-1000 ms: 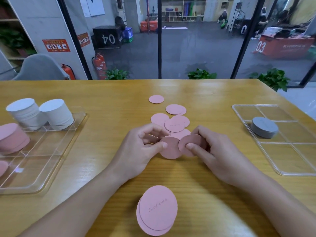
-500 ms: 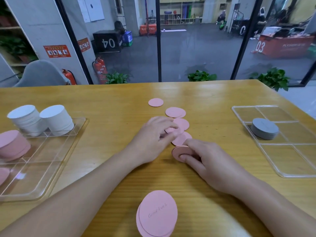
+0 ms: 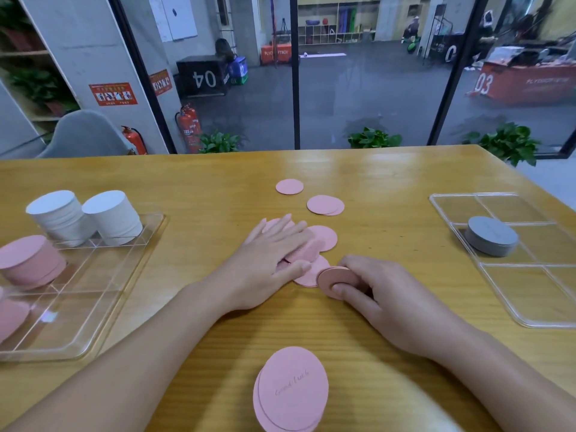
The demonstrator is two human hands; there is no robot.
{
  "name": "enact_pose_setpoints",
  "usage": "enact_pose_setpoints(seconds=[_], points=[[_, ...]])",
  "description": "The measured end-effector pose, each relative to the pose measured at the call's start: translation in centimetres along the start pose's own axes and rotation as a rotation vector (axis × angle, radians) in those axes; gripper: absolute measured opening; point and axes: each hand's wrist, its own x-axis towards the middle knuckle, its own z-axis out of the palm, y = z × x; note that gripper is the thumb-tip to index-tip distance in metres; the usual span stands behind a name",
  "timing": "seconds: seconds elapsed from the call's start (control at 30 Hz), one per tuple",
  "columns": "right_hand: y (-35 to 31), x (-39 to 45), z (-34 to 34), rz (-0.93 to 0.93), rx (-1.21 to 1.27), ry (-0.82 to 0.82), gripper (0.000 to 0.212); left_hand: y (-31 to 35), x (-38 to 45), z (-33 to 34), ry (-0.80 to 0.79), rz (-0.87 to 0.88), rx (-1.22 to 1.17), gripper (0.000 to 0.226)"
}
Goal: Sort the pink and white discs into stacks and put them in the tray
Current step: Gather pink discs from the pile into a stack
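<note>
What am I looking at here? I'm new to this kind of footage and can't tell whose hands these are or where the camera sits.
No machine here: a person wears a camera on the head, looking down at their own hands on a wooden table. The left hand lies flat on loose pink discs. The right hand pinches a small pink stack. The left tray holds white stacks and pink ones; the right tray holds a grey stack.

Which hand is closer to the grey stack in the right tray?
Right. The right hand grips a small pink stack nearer the grey stack; the left hand lies farther off, on loose pink discs.
</note>
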Motion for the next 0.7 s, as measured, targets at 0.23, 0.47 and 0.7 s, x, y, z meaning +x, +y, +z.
enact_pose_setpoints(seconds=[0.23,0.47,0.7], points=[[0.0,0.0,0.1,0.02,0.035,0.002,0.019,1.5,-0.5,0.3,0.249,-0.303,0.037,0.057],[-0.1,-0.1,0.1,0.042,0.029,-0.002,0.017,1.9,0.0,0.5,0.317,-0.296,-0.069,0.045],[-0.2,0.0,0.1,0.061,0.035,0.039,0.012,2.3,-2.6,-1.4,0.439,-0.131,-0.628,0.014]])
